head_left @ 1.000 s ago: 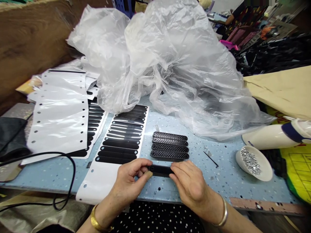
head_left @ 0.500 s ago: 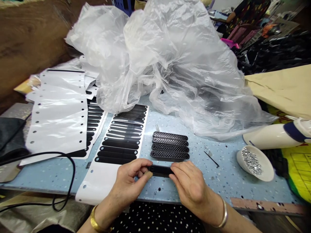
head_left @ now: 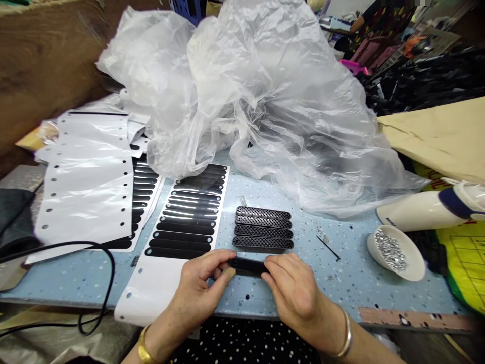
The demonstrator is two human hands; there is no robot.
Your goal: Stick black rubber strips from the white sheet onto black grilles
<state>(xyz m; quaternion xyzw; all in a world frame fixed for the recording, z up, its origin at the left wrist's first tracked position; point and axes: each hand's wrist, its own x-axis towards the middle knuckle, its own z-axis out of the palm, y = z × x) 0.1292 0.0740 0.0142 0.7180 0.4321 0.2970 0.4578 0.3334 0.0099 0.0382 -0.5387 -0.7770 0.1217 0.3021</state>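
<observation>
A slim black oblong strip [head_left: 248, 266] is held between both hands just above the near edge of the blue speckled table [head_left: 356, 283]. My left hand [head_left: 202, 283] pinches its left end with thumb and fingers. My right hand [head_left: 293, 290] is closed over its right end. Just beyond the hands lies a neat row of several black lattice-patterned strips [head_left: 263, 228]. To the left, a white backing sheet [head_left: 182, 237] carries several black oblong stickers.
A big heap of crumpled clear plastic [head_left: 265, 101] fills the table's back. More white sheets [head_left: 91, 177] lie at left, with a black cable [head_left: 94, 253] looping over the edge. A white bowl of small silvery bits [head_left: 394, 253] and a thin black pin [head_left: 328, 247] sit at right.
Both hands stay pinched on the black strip in the same place. Only the camera has shifted slightly.
</observation>
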